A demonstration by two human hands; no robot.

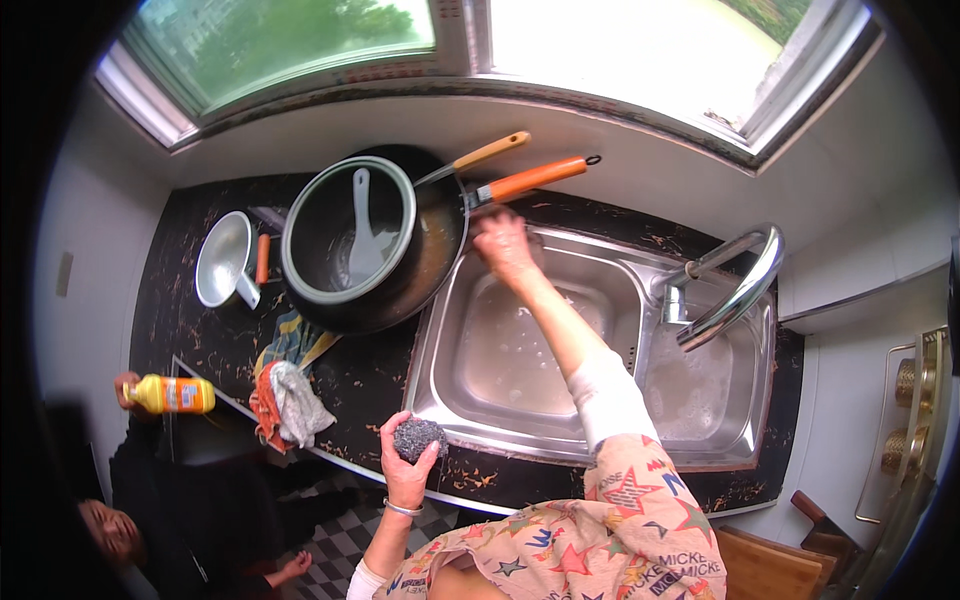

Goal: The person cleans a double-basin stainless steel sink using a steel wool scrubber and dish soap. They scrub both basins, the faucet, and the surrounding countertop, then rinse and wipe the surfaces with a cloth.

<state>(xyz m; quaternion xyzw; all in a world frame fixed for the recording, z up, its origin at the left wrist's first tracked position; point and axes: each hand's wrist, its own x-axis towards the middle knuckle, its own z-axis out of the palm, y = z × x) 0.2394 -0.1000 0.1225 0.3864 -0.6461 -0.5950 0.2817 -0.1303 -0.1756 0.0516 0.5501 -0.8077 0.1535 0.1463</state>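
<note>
My left hand grips a grey steel wool scrubber at the front left edge of the sink. My right hand reaches across the double-bowl stainless steel sink to its back left corner, just below the wok's orange handle. Motion blurs its fingers, and I cannot tell whether they hold anything; something dark shows around them. Cloudy water with some suds lies in the larger bowl. Left of the sink, the black wok carries a pot with a pale rice paddle inside.
A chrome faucet arches over the smaller bowl. A small metal pan and bunched cloths lie on the black counter. At left, another person holds a yellow bottle. A cleaver and wooden board stand at lower right.
</note>
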